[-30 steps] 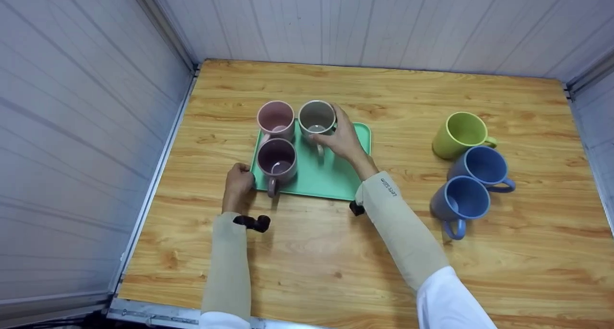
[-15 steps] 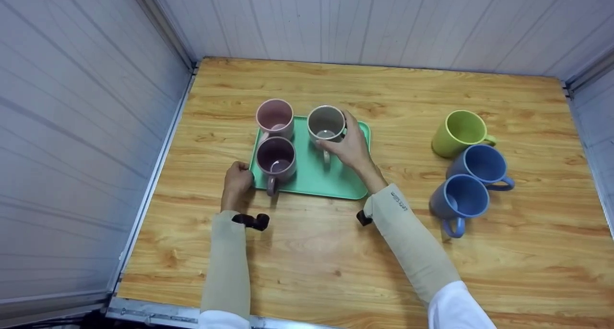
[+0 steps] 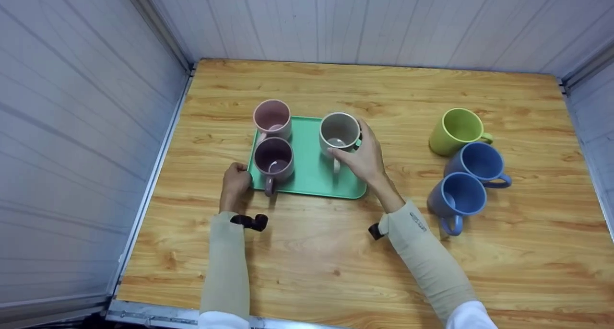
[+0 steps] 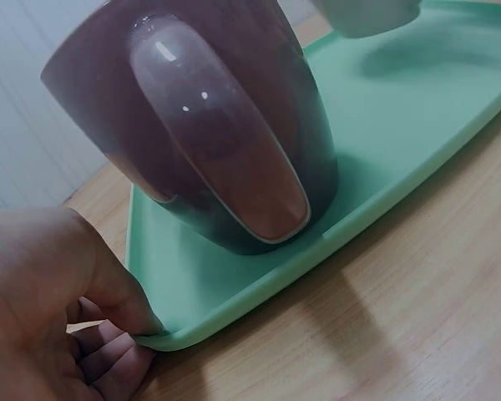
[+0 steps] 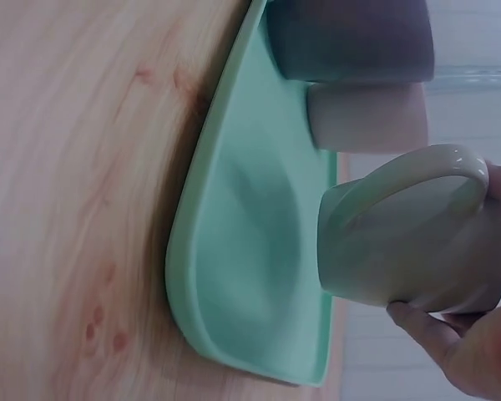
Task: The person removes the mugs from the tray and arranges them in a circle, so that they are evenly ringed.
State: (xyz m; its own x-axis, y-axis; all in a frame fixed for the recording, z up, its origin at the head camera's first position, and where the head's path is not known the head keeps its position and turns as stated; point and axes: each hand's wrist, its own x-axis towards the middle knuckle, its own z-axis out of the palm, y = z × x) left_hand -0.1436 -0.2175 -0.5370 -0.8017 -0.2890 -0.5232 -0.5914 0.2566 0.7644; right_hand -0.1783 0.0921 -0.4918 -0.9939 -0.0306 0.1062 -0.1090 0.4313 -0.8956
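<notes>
My right hand (image 3: 365,155) grips a light grey mug (image 5: 405,238) around its body near the rim, thumb on the near side. The mug hangs over the right part of a green tray (image 3: 312,180), and a shadow lies on the tray below it in the left wrist view. With thumb and curled fingers, my left hand (image 4: 54,309) pinches the tray's near left corner. A dark purple mug (image 4: 234,125) stands on the tray right beside that hand, its handle toward me. Behind it stands a pink mug (image 3: 272,115) at the tray's far left corner.
To the right on the wooden table (image 3: 326,257) stand a yellow-green mug (image 3: 446,139), a blue mug (image 3: 481,161) and a second blue mug (image 3: 455,194), close together. Pale panel walls (image 3: 345,22) rise at the back and both sides.
My right hand has moved the grey mug to the right and slightly toward me over the tray, away from the pink mug. The left hand stays at the tray corner.
</notes>
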